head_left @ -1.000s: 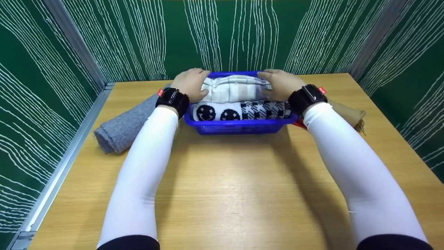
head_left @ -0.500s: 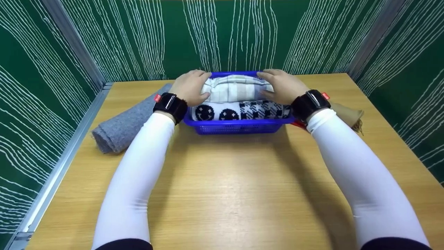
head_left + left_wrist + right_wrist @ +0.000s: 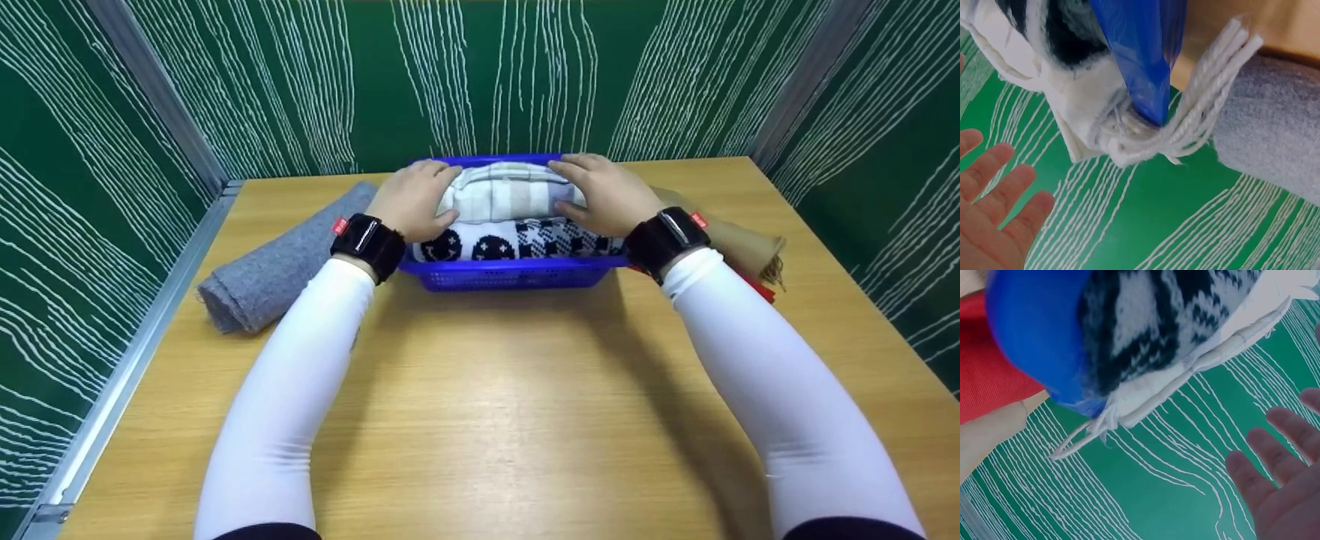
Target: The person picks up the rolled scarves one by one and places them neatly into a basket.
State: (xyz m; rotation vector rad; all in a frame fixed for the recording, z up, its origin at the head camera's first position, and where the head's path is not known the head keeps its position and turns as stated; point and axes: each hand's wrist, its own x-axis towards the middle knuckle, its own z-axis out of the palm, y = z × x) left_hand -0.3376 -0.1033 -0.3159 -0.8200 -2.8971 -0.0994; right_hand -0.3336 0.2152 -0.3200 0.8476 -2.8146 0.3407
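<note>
A blue plastic basket [image 3: 517,279] stands at the back middle of the table. Inside it lie a pale plaid cloth roll [image 3: 510,193] and, in front, a black-and-white knitted scarf [image 3: 495,244] with smiley faces and a houndstooth part. My left hand [image 3: 412,199] is over the basket's left end, beside the plaid roll, its fingers extended. Over the right end, my right hand [image 3: 607,193] has its fingers spread near the roll. In the wrist views the fingers [image 3: 1022,183] of the left and the fingers [image 3: 1272,461] of the right hold nothing. White fringe [image 3: 1185,118] hangs over the rim.
A grey rolled cloth [image 3: 277,262] lies left of the basket. To the right are a tan fringed roll [image 3: 742,244] and a red cloth [image 3: 994,365], partly hidden by the right arm. Green panels [image 3: 480,82] with white lines enclose the back and sides.
Both hands have come slightly nearer to me, and the right hand has shifted a little left. More of the red and tan cloths shows past the right forearm. The basket stays put.
</note>
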